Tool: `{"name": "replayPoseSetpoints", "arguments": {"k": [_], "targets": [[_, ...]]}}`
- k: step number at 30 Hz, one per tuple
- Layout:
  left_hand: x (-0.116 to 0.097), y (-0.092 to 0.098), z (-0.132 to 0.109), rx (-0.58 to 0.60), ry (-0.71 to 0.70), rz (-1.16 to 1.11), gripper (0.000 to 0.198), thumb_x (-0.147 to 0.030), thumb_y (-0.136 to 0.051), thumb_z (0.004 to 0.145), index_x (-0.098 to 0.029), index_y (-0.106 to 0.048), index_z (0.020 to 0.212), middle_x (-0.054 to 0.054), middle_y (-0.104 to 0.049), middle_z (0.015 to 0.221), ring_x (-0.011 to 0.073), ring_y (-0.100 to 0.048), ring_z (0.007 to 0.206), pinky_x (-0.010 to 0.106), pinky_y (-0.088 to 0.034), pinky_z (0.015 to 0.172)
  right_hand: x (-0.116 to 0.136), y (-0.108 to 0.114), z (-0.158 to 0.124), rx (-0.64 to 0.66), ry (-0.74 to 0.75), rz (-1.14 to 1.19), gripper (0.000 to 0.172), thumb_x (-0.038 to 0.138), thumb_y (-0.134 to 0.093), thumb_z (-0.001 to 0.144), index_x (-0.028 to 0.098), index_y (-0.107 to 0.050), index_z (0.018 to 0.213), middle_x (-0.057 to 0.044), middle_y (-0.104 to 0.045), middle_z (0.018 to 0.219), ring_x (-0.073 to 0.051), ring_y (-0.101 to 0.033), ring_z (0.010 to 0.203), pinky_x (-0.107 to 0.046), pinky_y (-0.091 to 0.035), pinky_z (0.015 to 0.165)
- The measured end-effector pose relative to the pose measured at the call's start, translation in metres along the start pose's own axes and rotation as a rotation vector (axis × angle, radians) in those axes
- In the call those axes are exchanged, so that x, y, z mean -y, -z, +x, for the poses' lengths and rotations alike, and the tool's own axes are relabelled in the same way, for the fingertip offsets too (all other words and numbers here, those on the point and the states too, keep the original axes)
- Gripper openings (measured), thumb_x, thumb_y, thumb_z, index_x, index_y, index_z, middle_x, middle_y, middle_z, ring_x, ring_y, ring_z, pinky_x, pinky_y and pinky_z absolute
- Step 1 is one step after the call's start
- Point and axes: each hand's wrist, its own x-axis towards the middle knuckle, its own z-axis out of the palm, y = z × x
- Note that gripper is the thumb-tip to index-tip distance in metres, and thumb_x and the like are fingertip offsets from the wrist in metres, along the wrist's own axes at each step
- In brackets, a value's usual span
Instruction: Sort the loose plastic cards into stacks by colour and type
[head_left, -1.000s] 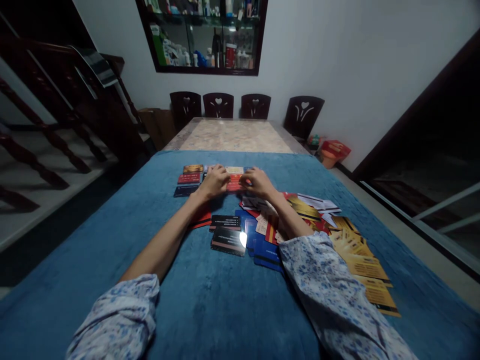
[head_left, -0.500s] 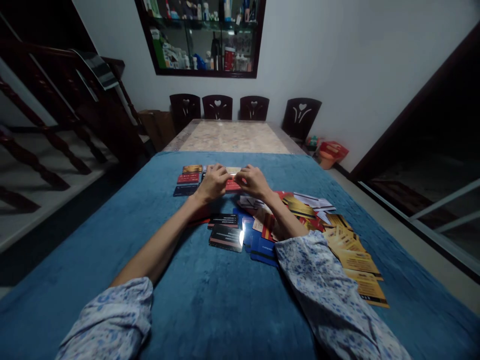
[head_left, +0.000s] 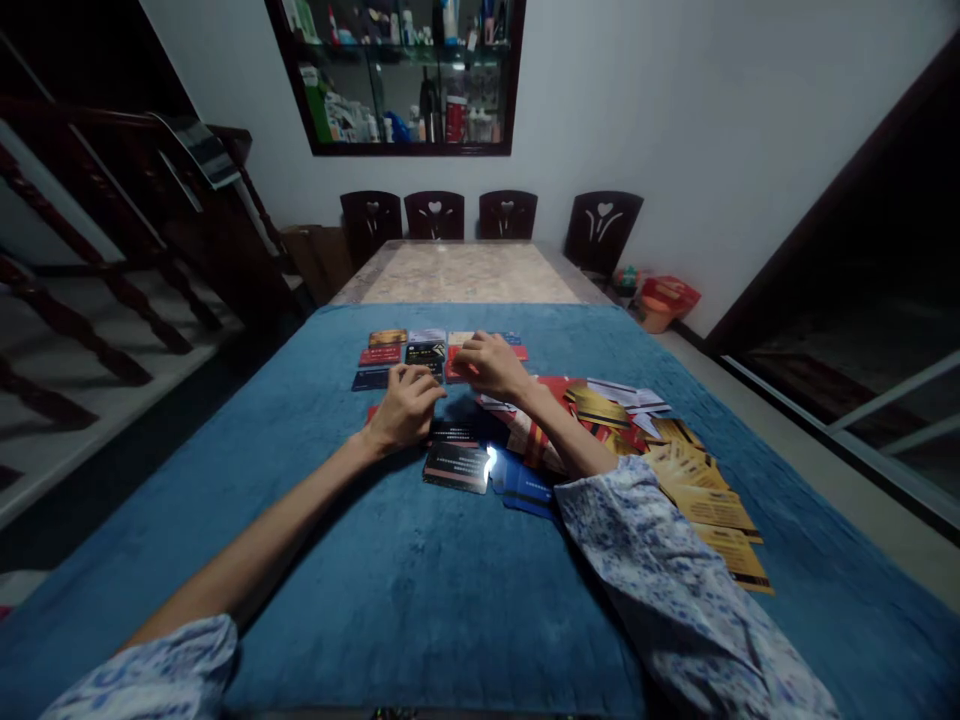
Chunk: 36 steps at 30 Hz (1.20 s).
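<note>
My left hand [head_left: 407, 408] is over the cloth, just in front of a dark blue card [head_left: 370, 380] and a black card [head_left: 425, 353]. Its fingers are bent and apart, with nothing seen in them. My right hand [head_left: 493, 366] is to the right, its loosely curled fingers over a red card [head_left: 454, 374]; whether they touch it I cannot make out. The cards beyond my hands lie in rows, among them a gold-brown card [head_left: 388, 337] and another red card [head_left: 380, 355]. Nearer me are black cards with pinkish stripes [head_left: 456, 467], partly beneath my left hand.
Blue cards [head_left: 527, 487] and a spread of gold cards [head_left: 694, 480] lie loose to the right, with white cards [head_left: 626, 394] behind. A blue cloth [head_left: 420, 600] covers the near table. Beyond is the bare stone tabletop [head_left: 465, 272], with chairs [head_left: 435, 215] at its far end.
My left hand has drawn back toward me and left, away from the red card. My right hand has stayed near that card, shifting slightly left. More of the card rows now shows.
</note>
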Motion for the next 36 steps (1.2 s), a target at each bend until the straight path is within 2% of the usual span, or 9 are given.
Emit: {"name": "replayPoseSetpoints", "arguments": {"k": [5,8,13,18,22,27,30,36], "targets": [[-0.014,0.013,-0.026,0.007,-0.027,-0.088,0.023,-0.015,-0.052,0.091,-0.019,-0.072,0.1,0.009,-0.073,0.095,0.0284,-0.058,0.106,0.054,-0.034,0.1,0.004,-0.006,-0.015,-0.005,0.105,0.016,0.022,0.026,-0.055,0.098,0.02,-0.075,0.091,-0.009,-0.072,0.088,-0.022,-0.05,0.092,-0.034,-0.029,0.075],[-0.024,0.024,-0.035,0.081,-0.013,-0.193,0.022,-0.027,-0.06,0.09,-0.02,-0.071,0.108,0.009,-0.072,0.104,0.0302,-0.056,0.112,0.054,-0.034,0.102,0.004,-0.009,-0.032,-0.014,0.17,0.053,0.019,0.027,-0.057,0.097,0.021,-0.075,0.094,-0.009,-0.072,0.09,-0.023,-0.05,0.094,-0.034,-0.029,0.075],[-0.037,0.032,-0.036,0.278,-0.022,-0.322,0.039,-0.039,-0.071,0.084,-0.022,-0.068,0.118,0.01,-0.069,0.119,0.0341,-0.047,0.125,0.057,-0.032,0.109,0.002,-0.011,-0.054,0.011,0.187,0.125,0.016,0.027,-0.061,0.096,0.02,-0.075,0.097,-0.009,-0.071,0.094,-0.023,-0.051,0.094,-0.034,-0.03,0.076],[-0.041,0.031,-0.032,0.345,-0.035,-0.311,0.041,-0.038,-0.071,0.084,-0.022,-0.067,0.122,0.01,-0.069,0.122,0.0356,-0.045,0.129,0.062,-0.028,0.11,0.003,-0.012,-0.056,0.059,0.183,0.144,0.016,0.027,-0.06,0.095,0.021,-0.075,0.098,-0.009,-0.071,0.095,-0.023,-0.051,0.096,-0.034,-0.03,0.075],[-0.037,0.028,-0.034,0.327,-0.077,-0.24,0.04,-0.04,-0.067,0.087,-0.022,-0.068,0.122,0.011,-0.071,0.119,0.0367,-0.046,0.129,0.064,-0.025,0.109,0.007,-0.011,-0.055,0.12,0.185,0.154,0.018,0.027,-0.059,0.096,0.02,-0.075,0.1,-0.009,-0.071,0.096,-0.023,-0.052,0.098,-0.034,-0.032,0.076],[-0.03,0.023,-0.037,0.281,-0.076,-0.155,0.038,-0.039,-0.062,0.09,-0.022,-0.069,0.123,0.011,-0.072,0.116,0.037,-0.047,0.128,0.061,-0.026,0.108,0.008,-0.014,-0.056,0.171,0.184,0.18,0.018,0.026,-0.06,0.095,0.02,-0.076,0.1,-0.009,-0.071,0.095,-0.023,-0.052,0.095,-0.034,-0.035,0.077],[-0.029,0.021,-0.037,0.266,-0.058,-0.101,0.033,-0.037,-0.059,0.093,-0.022,-0.07,0.12,0.011,-0.072,0.117,0.0365,-0.048,0.128,0.059,-0.026,0.108,0.008,-0.016,-0.058,0.209,0.225,0.217,0.022,0.033,-0.061,0.095,0.019,-0.076,0.103,-0.01,-0.07,0.097,-0.023,-0.052,0.096,-0.035,-0.037,0.079],[-0.029,0.015,-0.038,0.234,-0.009,-0.029,0.028,-0.032,-0.051,0.1,-0.02,-0.07,0.116,0.012,-0.072,0.118,0.0354,-0.051,0.126,0.06,-0.027,0.106,0.015,-0.012,-0.063,0.257,0.232,0.211,0.041,0.053,-0.066,0.09,0.017,-0.074,0.108,-0.012,-0.068,0.107,-0.025,-0.052,0.098,-0.038,-0.04,0.082]]}}
